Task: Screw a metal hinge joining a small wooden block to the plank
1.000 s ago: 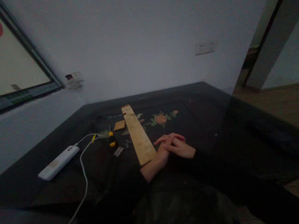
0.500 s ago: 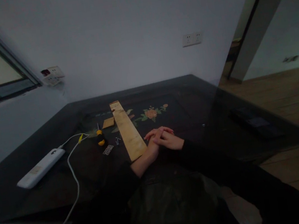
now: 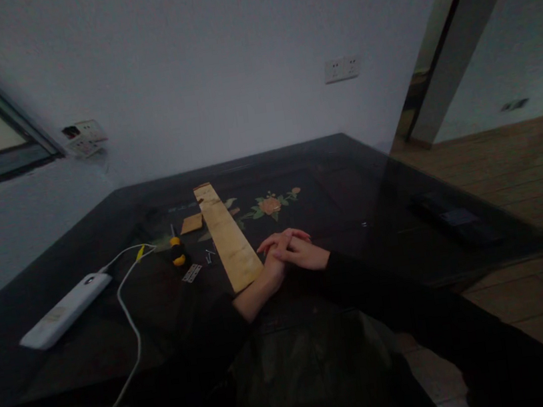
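Observation:
My left hand [image 3: 274,262] rests on the dark table, its fingers stretched out to the right. Across it lies my right hand [image 3: 307,254], fingers loosely extended, covering part of the left one. Neither holds any object. Just left of them is a long wooden board [image 3: 230,239], its near end by my left wrist. Further left are a small square wood piece [image 3: 191,224], a yellow-and-black screwdriver [image 3: 177,250], a few small screws [image 3: 209,256] and a flat metal plate with holes [image 3: 192,273].
A white power strip [image 3: 67,312] with a white cable [image 3: 135,330] lies at the left of the table [image 3: 329,182]. On the right sits a dark flat object [image 3: 455,218]. A wall with sockets [image 3: 341,69] stands behind.
The view has shifted slightly, so everything sits a little further left in the picture. My hands stay laid one over the other, and the objects on the table have not moved.

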A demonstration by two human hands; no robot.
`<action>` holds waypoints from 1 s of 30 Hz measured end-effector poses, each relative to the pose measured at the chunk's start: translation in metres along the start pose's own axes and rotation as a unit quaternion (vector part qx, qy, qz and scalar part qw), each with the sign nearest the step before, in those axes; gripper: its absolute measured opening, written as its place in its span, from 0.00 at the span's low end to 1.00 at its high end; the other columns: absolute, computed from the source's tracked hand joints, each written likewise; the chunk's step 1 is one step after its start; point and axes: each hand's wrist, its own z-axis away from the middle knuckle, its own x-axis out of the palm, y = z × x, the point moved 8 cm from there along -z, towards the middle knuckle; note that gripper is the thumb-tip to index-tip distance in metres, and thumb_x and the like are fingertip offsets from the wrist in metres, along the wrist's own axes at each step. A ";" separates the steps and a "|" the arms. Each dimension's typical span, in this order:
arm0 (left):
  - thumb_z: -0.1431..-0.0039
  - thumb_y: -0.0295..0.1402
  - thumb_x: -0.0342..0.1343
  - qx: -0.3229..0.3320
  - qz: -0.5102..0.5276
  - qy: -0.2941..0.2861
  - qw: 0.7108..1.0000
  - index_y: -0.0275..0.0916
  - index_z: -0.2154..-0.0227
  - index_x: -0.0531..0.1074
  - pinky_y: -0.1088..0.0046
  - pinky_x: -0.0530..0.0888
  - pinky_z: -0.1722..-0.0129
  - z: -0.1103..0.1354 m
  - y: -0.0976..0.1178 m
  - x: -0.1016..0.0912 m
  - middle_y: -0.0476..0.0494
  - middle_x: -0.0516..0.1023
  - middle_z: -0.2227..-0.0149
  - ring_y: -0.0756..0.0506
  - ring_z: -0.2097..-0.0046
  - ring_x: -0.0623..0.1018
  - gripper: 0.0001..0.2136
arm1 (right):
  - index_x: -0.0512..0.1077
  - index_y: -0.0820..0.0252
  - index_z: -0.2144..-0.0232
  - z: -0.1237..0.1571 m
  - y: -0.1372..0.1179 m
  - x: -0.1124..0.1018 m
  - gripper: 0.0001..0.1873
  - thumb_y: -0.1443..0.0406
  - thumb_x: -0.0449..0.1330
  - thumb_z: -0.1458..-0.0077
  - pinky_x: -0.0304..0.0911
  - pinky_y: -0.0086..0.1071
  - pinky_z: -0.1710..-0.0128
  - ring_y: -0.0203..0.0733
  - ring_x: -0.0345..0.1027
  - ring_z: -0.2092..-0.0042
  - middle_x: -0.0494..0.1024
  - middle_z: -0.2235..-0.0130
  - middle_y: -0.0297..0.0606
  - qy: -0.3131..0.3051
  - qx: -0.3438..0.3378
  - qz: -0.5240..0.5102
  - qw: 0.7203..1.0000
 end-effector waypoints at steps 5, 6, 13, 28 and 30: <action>0.43 0.40 0.49 -0.004 0.010 -0.008 1.000 0.38 0.73 0.71 0.66 0.71 0.53 0.001 0.000 0.001 0.44 0.74 0.68 0.43 0.60 0.76 0.12 | 0.71 0.60 0.52 0.000 0.001 0.000 0.16 0.60 0.52 0.39 0.56 0.43 0.44 0.43 0.66 0.48 0.74 0.51 0.42 -0.001 0.001 0.001 1.000; 0.43 0.40 0.48 -0.005 0.010 -0.009 1.000 0.38 0.72 0.71 0.65 0.71 0.53 0.002 0.001 0.002 0.44 0.74 0.68 0.43 0.60 0.76 0.12 | 0.71 0.60 0.52 0.000 0.002 0.000 0.16 0.60 0.52 0.39 0.56 0.44 0.44 0.43 0.65 0.48 0.74 0.51 0.42 -0.003 0.000 0.001 1.000; 0.42 0.37 0.46 -0.006 -0.008 -0.004 1.000 0.40 0.75 0.70 0.66 0.73 0.54 0.004 0.007 0.004 0.44 0.74 0.70 0.42 0.58 0.76 0.11 | 0.71 0.60 0.52 -0.001 0.002 0.000 0.16 0.60 0.53 0.39 0.56 0.44 0.43 0.44 0.65 0.46 0.73 0.51 0.42 0.000 -0.003 -0.007 1.000; 0.43 0.45 0.49 0.001 -0.038 -0.015 0.999 0.39 0.68 0.73 0.64 0.73 0.57 0.000 -0.003 -0.001 0.43 0.75 0.69 0.40 0.58 0.76 0.15 | 0.70 0.61 0.52 0.000 0.001 0.000 0.17 0.60 0.52 0.39 0.58 0.41 0.46 0.43 0.67 0.49 0.74 0.52 0.43 0.000 0.000 -0.019 1.000; 0.43 0.45 0.48 0.008 -0.036 -0.023 0.999 0.39 0.67 0.74 0.64 0.73 0.57 -0.001 -0.004 -0.001 0.43 0.76 0.68 0.41 0.58 0.76 0.15 | 0.70 0.62 0.52 -0.001 0.003 0.001 0.17 0.60 0.52 0.39 0.58 0.42 0.46 0.44 0.67 0.49 0.74 0.52 0.44 -0.002 -0.001 -0.017 1.000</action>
